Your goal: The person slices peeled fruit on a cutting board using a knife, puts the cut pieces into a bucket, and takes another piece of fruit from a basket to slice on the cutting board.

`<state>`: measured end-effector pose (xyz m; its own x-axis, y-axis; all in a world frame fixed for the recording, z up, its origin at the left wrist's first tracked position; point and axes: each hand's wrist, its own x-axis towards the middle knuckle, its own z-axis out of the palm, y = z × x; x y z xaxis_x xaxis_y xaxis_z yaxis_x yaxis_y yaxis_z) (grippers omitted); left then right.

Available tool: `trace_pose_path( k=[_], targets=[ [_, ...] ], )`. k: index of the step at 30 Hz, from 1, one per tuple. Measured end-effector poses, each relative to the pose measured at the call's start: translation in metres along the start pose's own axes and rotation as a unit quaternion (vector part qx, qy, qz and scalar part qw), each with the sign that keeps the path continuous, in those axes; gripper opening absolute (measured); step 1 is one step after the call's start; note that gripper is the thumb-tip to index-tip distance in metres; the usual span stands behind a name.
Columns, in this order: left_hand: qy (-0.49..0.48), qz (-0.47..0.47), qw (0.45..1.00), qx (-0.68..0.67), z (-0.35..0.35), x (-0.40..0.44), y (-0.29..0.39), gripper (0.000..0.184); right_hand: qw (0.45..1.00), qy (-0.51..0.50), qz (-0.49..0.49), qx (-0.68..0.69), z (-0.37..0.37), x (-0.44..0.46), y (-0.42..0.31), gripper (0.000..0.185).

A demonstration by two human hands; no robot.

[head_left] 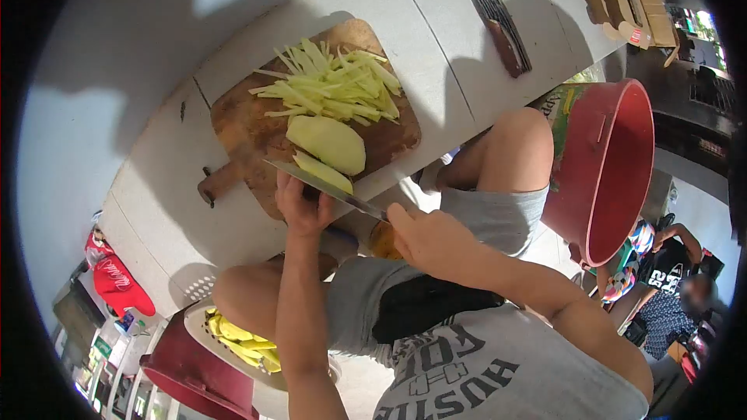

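Observation:
My right hand [432, 237] is closed around the handle of a knife [331, 188]. The blade points left and lies along a cut slice [323, 172] of pale green fruit or vegetable. My left hand [303, 206] is curled below the blade at the near edge of the wooden cutting board [233, 120]; what its fingers hold, if anything, is hidden. A larger peeled piece [327, 144] rests beside the slice, and a pile of thin strips [334, 82] lies beyond it on the board.
A second knife and a serrated blade [506, 35] lie on the tiled surface [397, 23]. At right stands a red tub [599, 171]. Yellow-green pieces [241, 342] fill a basket at lower left, beside another red tub [194, 369]. Another person [669, 288] is at far right.

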<state>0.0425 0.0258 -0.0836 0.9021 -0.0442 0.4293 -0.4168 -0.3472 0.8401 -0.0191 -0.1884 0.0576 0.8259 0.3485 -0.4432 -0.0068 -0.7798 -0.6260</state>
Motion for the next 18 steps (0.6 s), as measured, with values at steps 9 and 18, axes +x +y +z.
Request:
trace_pose_path(
  k=[9, 18],
  targets=[
    [-0.011, -0.011, 1.000, -0.021, -0.001, -0.002, -0.001, 0.047, 1.000, 0.013, -0.007, -0.019, 0.017, 0.004, 0.007, 0.027],
    [-0.019, -0.008, 1.000, 0.007, -0.004, -0.007, -0.004, 0.037, 1.000, 0.015, -0.020, 0.007, 0.031, 0.018, 0.016, 0.030]
  ],
)
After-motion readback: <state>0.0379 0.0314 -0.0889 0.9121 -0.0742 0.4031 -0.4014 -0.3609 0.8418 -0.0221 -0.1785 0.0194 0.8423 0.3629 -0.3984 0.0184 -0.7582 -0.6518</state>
